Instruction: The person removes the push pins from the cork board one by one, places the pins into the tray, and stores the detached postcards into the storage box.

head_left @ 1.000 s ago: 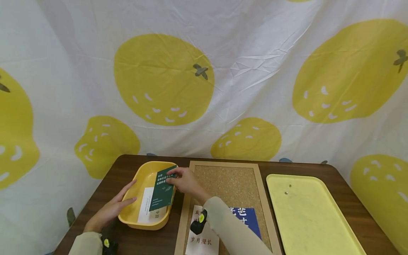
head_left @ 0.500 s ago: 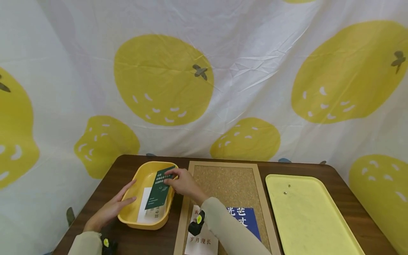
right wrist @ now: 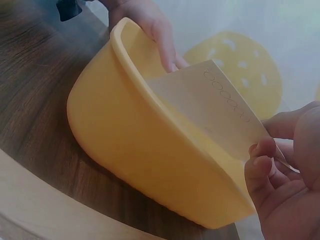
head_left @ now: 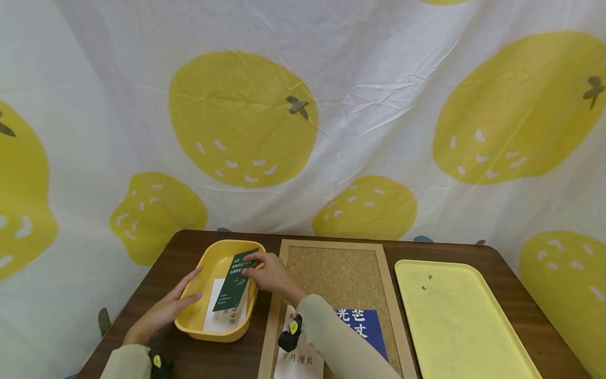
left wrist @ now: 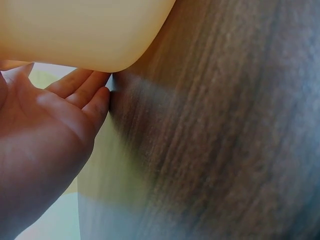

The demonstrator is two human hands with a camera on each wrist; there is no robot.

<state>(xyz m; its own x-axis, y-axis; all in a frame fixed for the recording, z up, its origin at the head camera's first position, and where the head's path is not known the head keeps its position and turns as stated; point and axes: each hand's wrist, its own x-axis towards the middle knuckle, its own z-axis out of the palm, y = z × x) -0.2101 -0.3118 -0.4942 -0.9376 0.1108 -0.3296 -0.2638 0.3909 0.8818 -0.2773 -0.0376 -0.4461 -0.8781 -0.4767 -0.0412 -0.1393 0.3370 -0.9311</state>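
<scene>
A dark green card [head_left: 232,287] with white print slants over the yellow plastic basin [head_left: 191,321]. My right hand [head_left: 274,276] pinches its upper right end between thumb and fingers. The pale back of that card [right wrist: 210,107] faces the right wrist view. Under it, a white card [head_left: 214,310] with print lies in the basin, partly covered. On the basin's left side, my left hand [head_left: 163,310] holds the wall, thumb over the rim and fingers outside. The left wrist view shows my left hand [left wrist: 50,120] against the basin's outer wall [left wrist: 95,35].
Right of the basin lies a framed cork board [head_left: 331,268]. It bears a white card [head_left: 295,363] and a blue card [head_left: 369,331], both partly hidden by my right arm. A pale yellow tray [head_left: 459,321] with two small metallic pieces stands further right on the wooden table [head_left: 487,255].
My right hand has shifted slightly left, bringing the green card further over the basin and the white card in it. The left hand has stayed at the rim.
</scene>
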